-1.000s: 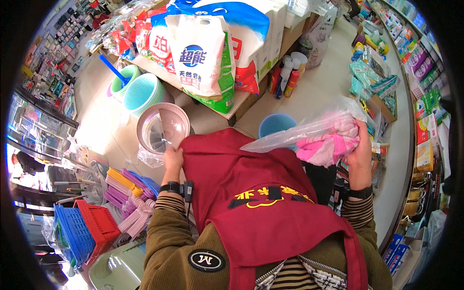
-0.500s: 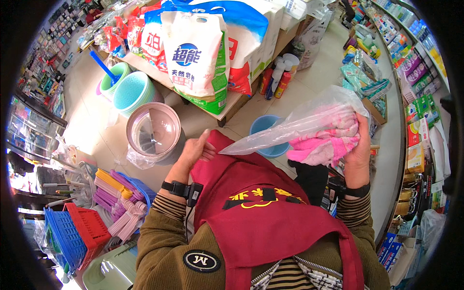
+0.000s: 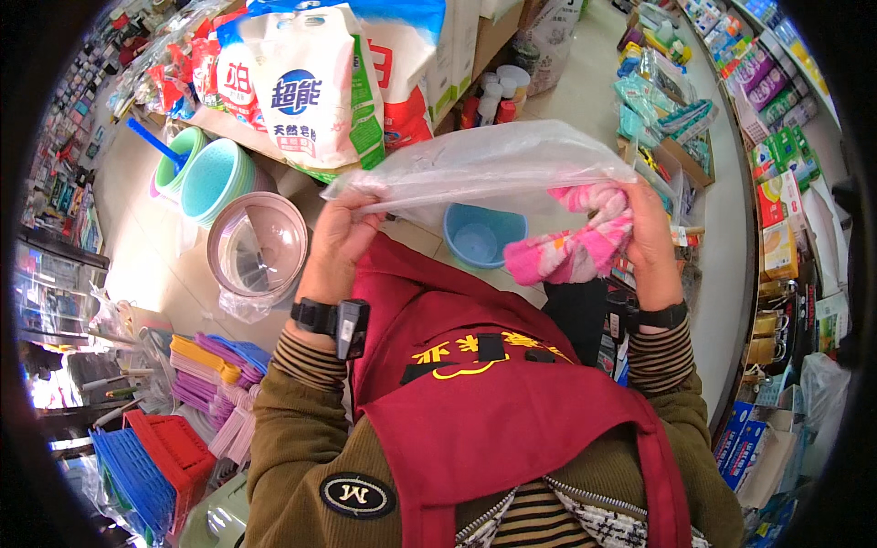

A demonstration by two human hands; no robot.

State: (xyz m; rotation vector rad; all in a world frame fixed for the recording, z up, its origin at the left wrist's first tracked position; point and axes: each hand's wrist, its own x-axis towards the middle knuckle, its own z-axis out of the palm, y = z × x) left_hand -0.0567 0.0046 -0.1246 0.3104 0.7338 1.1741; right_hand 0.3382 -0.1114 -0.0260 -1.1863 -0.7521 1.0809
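Observation:
A clear plastic bag [image 3: 475,173] is stretched sideways between my two hands in front of my red apron. My left hand [image 3: 343,233] is closed on its left end, fingers pinched on the film. At the other end my right hand [image 3: 650,233] grips the bag together with a pink and white towel [image 3: 568,256]. The towel is bunched and hangs below the film, its lower left part drooping free. Part of it is hidden behind my right fingers. Below the bag a blue plastic basin [image 3: 482,239] stands on the floor.
Large detergent bags [image 3: 306,87] stand on a low platform ahead. To the left are stacked turquoise buckets [image 3: 219,183], a pinkish bin [image 3: 258,242], plastic hangers [image 3: 215,370] and red and blue baskets [image 3: 169,461]. Stocked shelves [image 3: 776,173] line the right side.
My left hand, empty before, has moved up and taken hold of the bag's loose end. The bag is raised and pulled level, and the towel now droops lower beneath it. My view has shifted right.

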